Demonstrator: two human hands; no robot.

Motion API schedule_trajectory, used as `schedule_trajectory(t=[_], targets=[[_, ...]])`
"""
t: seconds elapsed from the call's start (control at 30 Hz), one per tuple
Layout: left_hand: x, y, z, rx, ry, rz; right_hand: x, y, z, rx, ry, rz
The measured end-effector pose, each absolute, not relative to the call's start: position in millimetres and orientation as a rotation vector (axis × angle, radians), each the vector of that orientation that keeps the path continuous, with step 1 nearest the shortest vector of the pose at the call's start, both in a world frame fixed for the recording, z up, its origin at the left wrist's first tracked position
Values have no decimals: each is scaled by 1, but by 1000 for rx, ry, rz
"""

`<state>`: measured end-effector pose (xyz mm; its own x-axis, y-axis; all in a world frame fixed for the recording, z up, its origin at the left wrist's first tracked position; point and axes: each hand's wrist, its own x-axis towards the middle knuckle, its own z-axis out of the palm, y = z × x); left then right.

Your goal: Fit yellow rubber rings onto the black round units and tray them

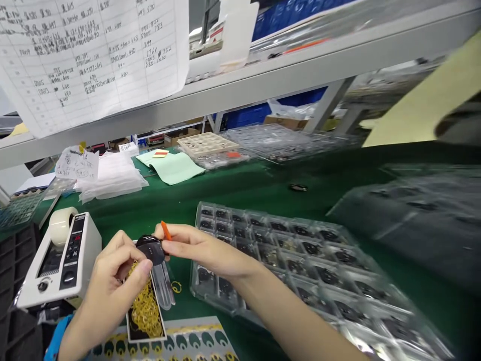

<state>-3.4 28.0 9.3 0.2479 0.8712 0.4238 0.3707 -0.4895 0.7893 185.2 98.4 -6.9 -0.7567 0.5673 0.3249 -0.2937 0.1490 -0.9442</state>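
A tape dispenser (62, 260) sits at the left. The left hand (112, 273) pinches a black, rounded key fob (151, 249) above a small tray of yellow rubber bands (146, 308). The right hand (195, 245) steadies the fob while pinching an orange stick (166, 230). A clear parts tray (300, 260) lies to the right.

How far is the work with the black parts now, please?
Many cells of the clear tray hold black parts; which are finished, I cannot tell. In hand: the left hand and right hand hold one black part; the right also holds an orange tool.
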Motion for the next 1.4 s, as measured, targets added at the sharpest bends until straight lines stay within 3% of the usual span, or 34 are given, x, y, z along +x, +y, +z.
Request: schedule_trajectory(t=[0.4,1.4], targets=[[-8,26,9,1880,1152,1165,185,95,-12,-281,-1693,1796],[-1,34,2,1934,1265,1313,182,95,-13,-359,-1794,1677]])
